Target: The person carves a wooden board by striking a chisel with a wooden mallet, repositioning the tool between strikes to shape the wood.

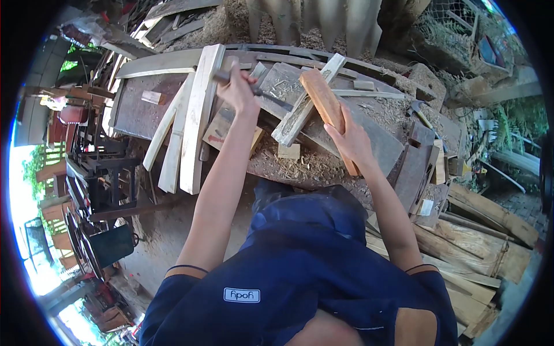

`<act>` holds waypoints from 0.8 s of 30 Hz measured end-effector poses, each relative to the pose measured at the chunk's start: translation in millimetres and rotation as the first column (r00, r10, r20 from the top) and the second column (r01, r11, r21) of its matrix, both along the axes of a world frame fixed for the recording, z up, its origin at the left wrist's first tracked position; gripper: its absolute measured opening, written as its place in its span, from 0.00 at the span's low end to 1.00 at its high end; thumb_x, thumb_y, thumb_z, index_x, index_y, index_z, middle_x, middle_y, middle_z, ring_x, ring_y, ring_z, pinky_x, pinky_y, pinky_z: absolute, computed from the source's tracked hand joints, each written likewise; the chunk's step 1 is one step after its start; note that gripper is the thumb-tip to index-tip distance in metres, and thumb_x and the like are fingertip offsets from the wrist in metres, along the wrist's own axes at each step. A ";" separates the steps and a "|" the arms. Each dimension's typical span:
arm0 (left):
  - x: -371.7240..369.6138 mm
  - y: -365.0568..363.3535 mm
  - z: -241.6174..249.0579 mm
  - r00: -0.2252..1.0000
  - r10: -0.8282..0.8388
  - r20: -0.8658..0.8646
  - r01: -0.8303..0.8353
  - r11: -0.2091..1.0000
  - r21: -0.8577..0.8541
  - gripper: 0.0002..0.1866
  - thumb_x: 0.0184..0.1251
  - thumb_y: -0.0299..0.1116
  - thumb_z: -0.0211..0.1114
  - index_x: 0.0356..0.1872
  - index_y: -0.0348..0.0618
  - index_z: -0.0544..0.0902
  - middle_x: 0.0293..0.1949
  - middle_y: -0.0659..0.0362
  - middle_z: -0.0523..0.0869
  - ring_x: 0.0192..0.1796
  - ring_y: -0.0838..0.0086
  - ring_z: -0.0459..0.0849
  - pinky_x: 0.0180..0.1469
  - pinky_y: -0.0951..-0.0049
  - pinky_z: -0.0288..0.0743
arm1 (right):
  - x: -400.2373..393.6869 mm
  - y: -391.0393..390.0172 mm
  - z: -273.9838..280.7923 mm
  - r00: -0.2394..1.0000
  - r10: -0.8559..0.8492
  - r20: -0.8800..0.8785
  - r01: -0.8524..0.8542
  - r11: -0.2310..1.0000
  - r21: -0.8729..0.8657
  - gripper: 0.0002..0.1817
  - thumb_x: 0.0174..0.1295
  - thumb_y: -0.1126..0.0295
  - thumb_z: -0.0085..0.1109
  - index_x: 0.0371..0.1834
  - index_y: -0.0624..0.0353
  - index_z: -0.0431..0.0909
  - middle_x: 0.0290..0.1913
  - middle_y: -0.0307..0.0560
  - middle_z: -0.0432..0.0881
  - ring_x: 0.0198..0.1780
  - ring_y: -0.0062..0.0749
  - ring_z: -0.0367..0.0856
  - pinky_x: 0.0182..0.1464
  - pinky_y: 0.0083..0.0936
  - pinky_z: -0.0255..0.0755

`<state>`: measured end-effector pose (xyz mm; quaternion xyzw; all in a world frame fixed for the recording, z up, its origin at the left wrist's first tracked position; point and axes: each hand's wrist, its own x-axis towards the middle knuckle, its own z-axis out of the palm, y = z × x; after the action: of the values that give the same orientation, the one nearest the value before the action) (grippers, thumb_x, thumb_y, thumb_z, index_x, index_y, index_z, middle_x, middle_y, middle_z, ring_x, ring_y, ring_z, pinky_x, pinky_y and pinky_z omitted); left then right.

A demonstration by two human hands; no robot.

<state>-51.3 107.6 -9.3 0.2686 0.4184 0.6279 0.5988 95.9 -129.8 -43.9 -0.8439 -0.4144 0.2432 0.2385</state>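
My left hand (pixel 236 89) is closed around a dark, long-handled tool that looks like a chisel (pixel 274 100). Its thin metal end points right, toward a weathered, pale wooden bar (pixel 309 102); whether they touch is unclear. The bar lies aslant on the bench, with a notch or cut along its side. My right hand (pixel 350 140) grips the lower part of a reddish-brown wooden block (pixel 323 98). The block's upper end is beside the pale bar. Wood shavings (pixel 303 167) and a small wood offcut (pixel 288 151) lie just below the bar.
Long pale boards (pixel 199 127) lie on the left of the workbench (pixel 135 106). A hammer (pixel 421 113) rests at the right. Stacked timber (pixel 467 248) stands at lower right, and a dark metal-framed machine (pixel 112 179) is at left.
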 end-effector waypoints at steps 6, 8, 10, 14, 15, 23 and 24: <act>43.5 -29.0 20.3 0.977 -0.180 -0.116 0.201 0.955 0.217 0.13 0.68 0.31 0.69 0.28 0.42 0.73 0.17 0.63 0.74 0.16 0.80 0.73 0.22 0.74 0.75 | -0.5 0.1 2.7 1.000 -0.002 0.024 0.002 1.000 -0.027 0.43 0.62 0.42 0.58 0.78 0.44 0.54 0.46 0.65 0.86 0.48 0.63 0.85 0.52 0.52 0.77; 49.3 -34.2 17.5 0.971 -0.178 -0.159 0.212 0.949 0.234 0.13 0.68 0.31 0.69 0.27 0.42 0.74 0.17 0.63 0.75 0.16 0.80 0.74 0.22 0.75 0.74 | -1.6 -0.4 7.0 1.000 -0.013 0.010 0.013 0.999 -0.034 0.43 0.62 0.42 0.58 0.78 0.44 0.54 0.45 0.65 0.86 0.48 0.63 0.85 0.52 0.52 0.77; 52.6 -39.0 18.3 0.965 -0.167 -0.202 0.217 0.942 0.255 0.14 0.68 0.32 0.69 0.27 0.42 0.74 0.16 0.63 0.75 0.16 0.81 0.74 0.22 0.76 0.74 | -1.4 -0.8 8.0 1.000 -0.016 -0.003 0.016 0.999 -0.037 0.43 0.63 0.43 0.58 0.78 0.44 0.54 0.45 0.65 0.86 0.48 0.63 0.85 0.51 0.52 0.77; 57.1 -50.4 22.7 0.940 -0.135 -0.314 0.236 0.921 0.311 0.14 0.69 0.33 0.70 0.26 0.42 0.74 0.16 0.63 0.76 0.16 0.82 0.74 0.21 0.79 0.72 | -0.3 0.6 7.3 1.000 -0.009 -0.024 0.008 0.999 -0.041 0.43 0.62 0.44 0.59 0.78 0.44 0.54 0.43 0.65 0.86 0.46 0.63 0.85 0.50 0.52 0.78; 59.3 -52.8 21.1 0.931 -0.128 -0.342 0.248 0.909 0.334 0.15 0.68 0.34 0.70 0.27 0.42 0.74 0.16 0.63 0.76 0.16 0.83 0.75 0.20 0.79 0.71 | 0.1 0.4 7.2 1.000 -0.009 -0.025 0.008 0.999 -0.046 0.43 0.62 0.44 0.59 0.78 0.44 0.54 0.42 0.65 0.86 0.46 0.63 0.85 0.50 0.52 0.78; 71.5 -28.4 -1.3 0.859 0.008 -0.513 0.282 0.828 0.485 0.14 0.66 0.32 0.73 0.29 0.40 0.75 0.22 0.64 0.79 0.17 0.83 0.76 0.19 0.79 0.71 | 1.2 -6.8 7.6 1.000 -0.007 -0.024 0.005 0.999 -0.048 0.43 0.62 0.43 0.59 0.79 0.42 0.53 0.40 0.65 0.87 0.45 0.65 0.85 0.49 0.53 0.78; 70.2 -29.2 4.7 0.858 0.007 -0.514 0.283 0.828 0.484 0.14 0.66 0.32 0.73 0.29 0.40 0.75 0.22 0.64 0.79 0.17 0.83 0.76 0.19 0.79 0.71 | 0.7 -8.4 8.1 1.000 -0.004 -0.023 0.003 0.998 -0.061 0.43 0.62 0.43 0.58 0.79 0.41 0.53 0.40 0.65 0.87 0.45 0.66 0.85 0.49 0.53 0.78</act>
<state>18.9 78.4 -4.6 0.6091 0.3403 0.5837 0.4153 96.6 -138.2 -35.8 -0.8487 -0.4026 0.2649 0.2179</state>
